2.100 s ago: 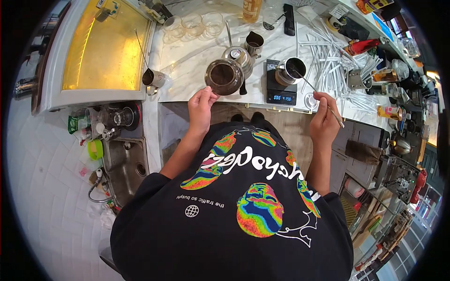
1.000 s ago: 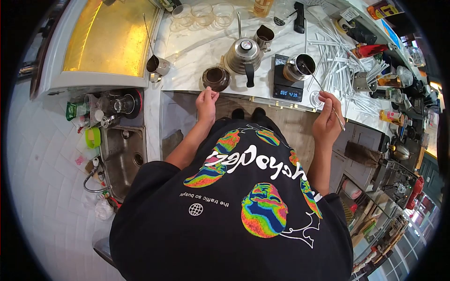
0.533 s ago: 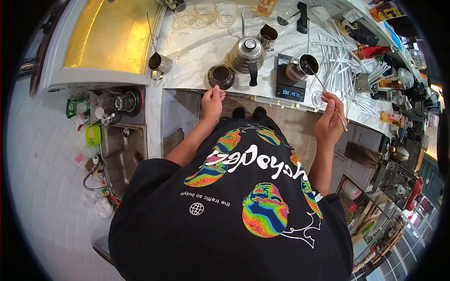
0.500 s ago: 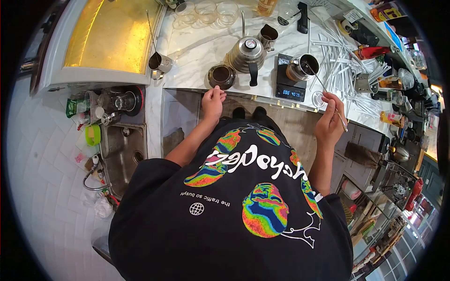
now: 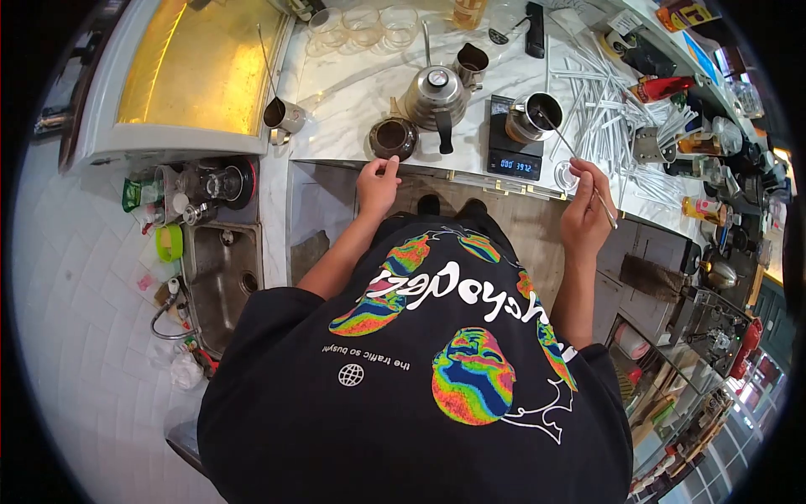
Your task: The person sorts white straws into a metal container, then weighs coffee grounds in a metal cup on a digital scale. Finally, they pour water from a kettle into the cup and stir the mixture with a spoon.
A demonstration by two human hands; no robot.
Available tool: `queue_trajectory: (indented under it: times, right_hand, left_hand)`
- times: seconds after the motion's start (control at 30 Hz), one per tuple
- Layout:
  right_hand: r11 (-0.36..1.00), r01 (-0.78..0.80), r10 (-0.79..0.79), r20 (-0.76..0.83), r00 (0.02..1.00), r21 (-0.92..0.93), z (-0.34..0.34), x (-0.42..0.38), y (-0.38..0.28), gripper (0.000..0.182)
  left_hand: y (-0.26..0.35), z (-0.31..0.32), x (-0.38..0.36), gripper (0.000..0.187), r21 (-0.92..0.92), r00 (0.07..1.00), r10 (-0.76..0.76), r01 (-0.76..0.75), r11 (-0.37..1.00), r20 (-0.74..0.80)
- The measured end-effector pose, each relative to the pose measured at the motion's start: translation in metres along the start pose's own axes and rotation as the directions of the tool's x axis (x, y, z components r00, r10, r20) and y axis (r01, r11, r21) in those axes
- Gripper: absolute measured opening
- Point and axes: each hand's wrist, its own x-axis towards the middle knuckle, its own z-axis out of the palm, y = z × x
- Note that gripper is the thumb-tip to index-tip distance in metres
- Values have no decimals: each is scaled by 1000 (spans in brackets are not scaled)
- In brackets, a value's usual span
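My right hand (image 5: 586,210) is closed around the thin shaft of a long-handled spoon (image 5: 564,139). The far end of the spoon reaches into a metal-rimmed cup (image 5: 527,126) with dark contents, which stands on a black digital scale (image 5: 514,164) with a lit blue display. At the counter's front edge, my left hand (image 5: 378,186) has thumb and fingertips pinched at the near side of a dark round glass pot (image 5: 395,137). How firmly it grips the pot is hidden. A steel gooseneck kettle (image 5: 435,97) stands between pot and scale.
Many white wrapped straws (image 5: 596,105) lie right of the scale. Metal pitchers stand behind the kettle (image 5: 472,63) and at the counter's left (image 5: 285,116), the latter holding a long thin rod. Clear glasses (image 5: 361,27) line the back. A steel sink (image 5: 222,286) is at lower left.
The spoon shaft and my right hand have shifted slightly, with the spoon's end still in the cup. The scale's displayed number has changed. My left hand stays at the pot.
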Motion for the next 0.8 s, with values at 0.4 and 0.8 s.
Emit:
queue_trajectory:
  times: [0.4,0.8]
  right_hand:
    - [998,63,-63,28,998,-12,-28,14,33,16]
    - [994,106,-109,105,989,33,-54,41,48,16]
  left_hand:
    - [23,4,-29,29,287,861,376,-285,914,-341]
    - [151,101,-64,28,80,747,660,-665,743,76]
